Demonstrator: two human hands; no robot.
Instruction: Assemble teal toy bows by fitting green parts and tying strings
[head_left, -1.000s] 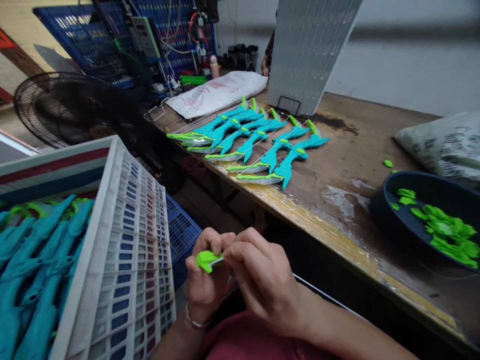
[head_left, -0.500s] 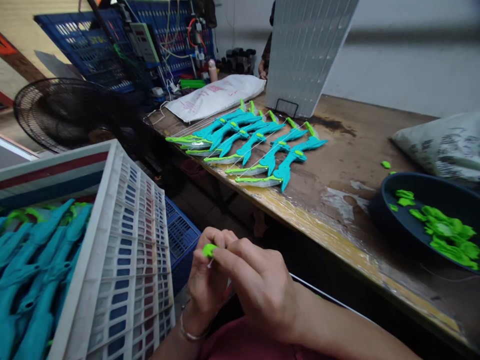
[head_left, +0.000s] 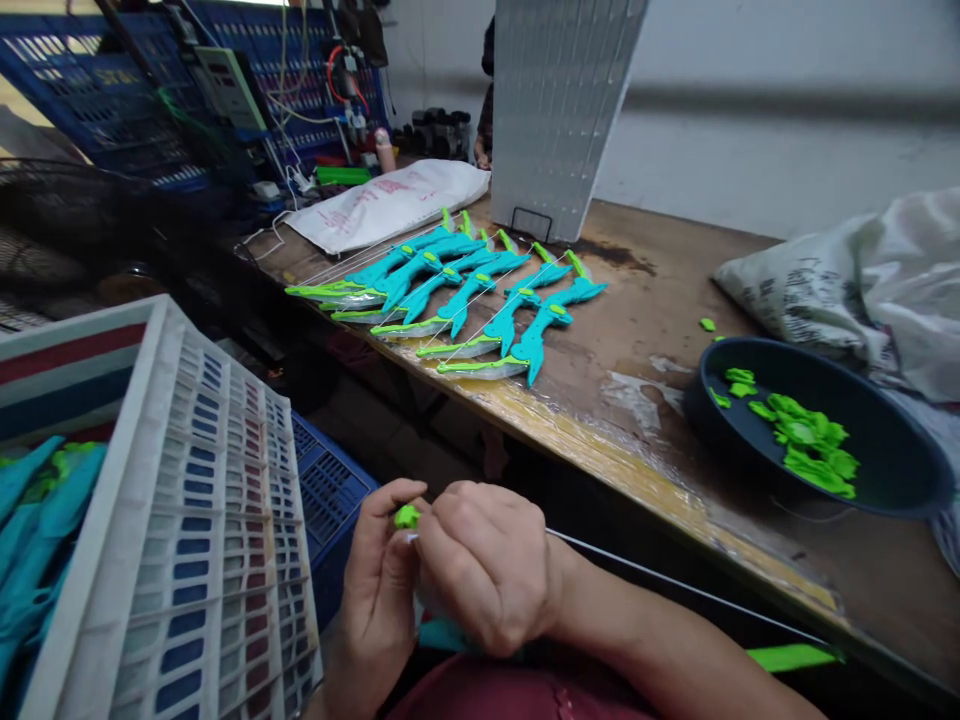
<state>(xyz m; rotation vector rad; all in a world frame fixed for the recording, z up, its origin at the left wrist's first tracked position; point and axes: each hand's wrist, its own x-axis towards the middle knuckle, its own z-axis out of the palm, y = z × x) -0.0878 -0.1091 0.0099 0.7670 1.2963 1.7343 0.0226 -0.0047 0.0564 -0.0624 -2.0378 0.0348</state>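
Observation:
Both hands meet low in the middle, above my lap. My left hand (head_left: 379, 580) is closed round the bright green tip (head_left: 407, 516) of a toy bow. My right hand (head_left: 487, 560) is curled against it, its fingers pinching at a bit of white string (head_left: 412, 537) beside the tip. The taut bowstring (head_left: 675, 575) runs from behind my right hand to a green bow limb (head_left: 795, 657) at lower right. Part of the teal bow body (head_left: 442, 636) shows under my hands; the rest is hidden.
Several finished teal-and-green bows (head_left: 465, 290) lie in a row on the table (head_left: 637, 290). A dark basin (head_left: 900, 450) of green pieces and a sack (head_left: 787, 280) are on the right. At left stand a white crate (head_left: 187, 500) of teal parts and a dark fan (head_left: 112, 230).
The view has swung right, so the table and crate shift left. My fingers have shifted round the green tip, and the bowstring and green limb at lower right now show more.

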